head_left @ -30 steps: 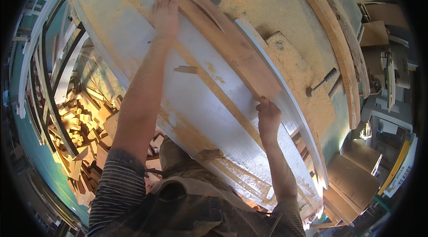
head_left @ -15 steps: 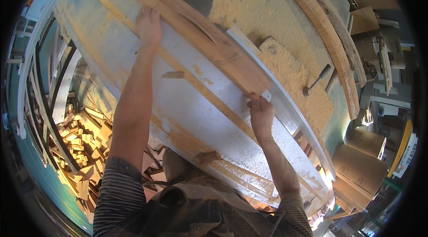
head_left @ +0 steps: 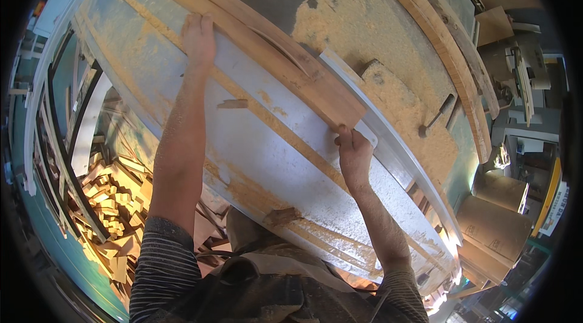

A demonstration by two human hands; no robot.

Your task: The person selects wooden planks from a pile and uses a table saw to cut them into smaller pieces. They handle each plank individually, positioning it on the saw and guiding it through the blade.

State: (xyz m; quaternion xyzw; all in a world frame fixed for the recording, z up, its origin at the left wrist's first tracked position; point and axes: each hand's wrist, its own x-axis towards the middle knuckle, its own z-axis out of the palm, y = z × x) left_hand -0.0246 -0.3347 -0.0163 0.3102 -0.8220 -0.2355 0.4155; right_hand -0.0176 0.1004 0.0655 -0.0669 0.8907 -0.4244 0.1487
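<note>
A long brown wooden plank (head_left: pixel 291 89) lies slantwise across a dusty metal work table (head_left: pixel 285 125). My left hand (head_left: pixel 199 40) is at the plank's near edge, its fingers bent against the wood. At the plank's right end, my right hand (head_left: pixel 354 152) pinches the near corner between thumb and fingers. A thin curved strip of wood (head_left: pixel 282 50) lies along the plank's far side. Beyond the plank's right end runs a pale metal rail (head_left: pixel 401 147). The undersides of both hands are hidden.
Sawdust covers the far surface (head_left: pixel 364 25), where long curved boards (head_left: pixel 443 37) and a dark-handled tool (head_left: pixel 436 116) lie. Small offcuts (head_left: pixel 232 104) rest on the metal table. Wood scraps (head_left: pixel 112 201) pile up at lower left; cardboard boxes (head_left: pixel 492 229) stand at right.
Both hands keep almost the same place on the plank. The curved strip, the rail and the tool beyond sit slightly lower and farther right in the picture.
</note>
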